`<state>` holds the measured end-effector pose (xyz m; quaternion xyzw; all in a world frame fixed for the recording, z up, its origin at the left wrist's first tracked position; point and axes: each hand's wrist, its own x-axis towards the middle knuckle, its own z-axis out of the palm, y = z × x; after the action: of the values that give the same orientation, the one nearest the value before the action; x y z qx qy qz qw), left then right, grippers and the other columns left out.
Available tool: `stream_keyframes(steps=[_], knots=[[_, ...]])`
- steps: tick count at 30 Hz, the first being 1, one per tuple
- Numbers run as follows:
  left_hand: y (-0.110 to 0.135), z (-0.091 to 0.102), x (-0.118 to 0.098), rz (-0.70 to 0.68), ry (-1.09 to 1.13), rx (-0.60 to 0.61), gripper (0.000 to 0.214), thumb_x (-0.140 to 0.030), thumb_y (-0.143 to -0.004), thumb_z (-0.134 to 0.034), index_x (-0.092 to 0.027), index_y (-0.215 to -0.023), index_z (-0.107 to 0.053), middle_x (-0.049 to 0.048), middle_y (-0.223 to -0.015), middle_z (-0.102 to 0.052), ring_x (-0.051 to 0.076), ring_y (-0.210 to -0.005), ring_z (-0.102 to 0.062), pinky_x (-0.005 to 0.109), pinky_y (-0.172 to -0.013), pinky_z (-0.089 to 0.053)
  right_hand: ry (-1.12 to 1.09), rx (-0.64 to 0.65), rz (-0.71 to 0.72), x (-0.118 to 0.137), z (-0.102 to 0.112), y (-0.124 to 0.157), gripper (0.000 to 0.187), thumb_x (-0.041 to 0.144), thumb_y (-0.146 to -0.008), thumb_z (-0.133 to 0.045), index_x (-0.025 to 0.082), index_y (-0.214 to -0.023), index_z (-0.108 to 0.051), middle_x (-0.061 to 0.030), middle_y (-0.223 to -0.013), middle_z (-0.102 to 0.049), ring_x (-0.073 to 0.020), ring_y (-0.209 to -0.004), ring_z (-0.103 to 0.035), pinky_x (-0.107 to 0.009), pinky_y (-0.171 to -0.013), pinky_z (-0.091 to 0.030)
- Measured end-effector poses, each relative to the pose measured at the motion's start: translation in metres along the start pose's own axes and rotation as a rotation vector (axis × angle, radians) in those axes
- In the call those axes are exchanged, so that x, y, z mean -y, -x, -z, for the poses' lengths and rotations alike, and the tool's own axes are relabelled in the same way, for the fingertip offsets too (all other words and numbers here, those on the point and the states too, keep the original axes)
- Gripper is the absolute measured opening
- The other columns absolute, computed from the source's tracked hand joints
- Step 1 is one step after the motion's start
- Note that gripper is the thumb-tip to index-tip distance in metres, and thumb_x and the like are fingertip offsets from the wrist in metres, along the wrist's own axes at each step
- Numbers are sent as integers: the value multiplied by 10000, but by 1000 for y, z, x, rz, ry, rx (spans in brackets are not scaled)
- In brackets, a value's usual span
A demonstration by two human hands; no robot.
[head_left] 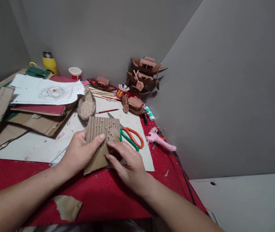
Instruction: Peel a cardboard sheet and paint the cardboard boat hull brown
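A piece of ribbed brown cardboard with small holes is held upright-tilted over the red table cover. My left hand grips its left edge, thumb across the front. My right hand pinches its lower right part, fingers curled against the board. Just behind the cardboard lie scissors with one orange and one green handle. A half-built cardboard boat hull rests beyond on the white sheet.
A pink glue gun with its black cord lies at the right. Finished model boats are stacked in the corner, with sticks, a red pencil, a glue stick, cups and a yellow flask. Cardboard and paper pile up at left.
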<state>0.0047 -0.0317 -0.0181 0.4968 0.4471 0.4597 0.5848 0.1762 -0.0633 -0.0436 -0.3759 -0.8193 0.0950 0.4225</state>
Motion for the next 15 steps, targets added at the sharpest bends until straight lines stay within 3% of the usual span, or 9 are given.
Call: stream_keyframes(steps=[8,15], knots=[[9,-6,3,-128,-145,-5,262,-371,-823,-624,-131,-904,-691,33,-832,-721,175,-767,-647,230,-667,-520,8,53,-97,4,-5,2,83,148,-890,-564,176,-968,-565,-60,-828,-615,-177,-761,-586,-293,-680,-491],[11,-10,4,-122,-125,1,286,-359,-823,-618,-109,-942,-691,41,-840,-724,173,-748,-643,231,-661,-520,126,121,-60,7,-1,-1,96,128,-921,-453,170,-914,-540,-66,-807,-579,-191,-744,-553,-294,-656,-466]])
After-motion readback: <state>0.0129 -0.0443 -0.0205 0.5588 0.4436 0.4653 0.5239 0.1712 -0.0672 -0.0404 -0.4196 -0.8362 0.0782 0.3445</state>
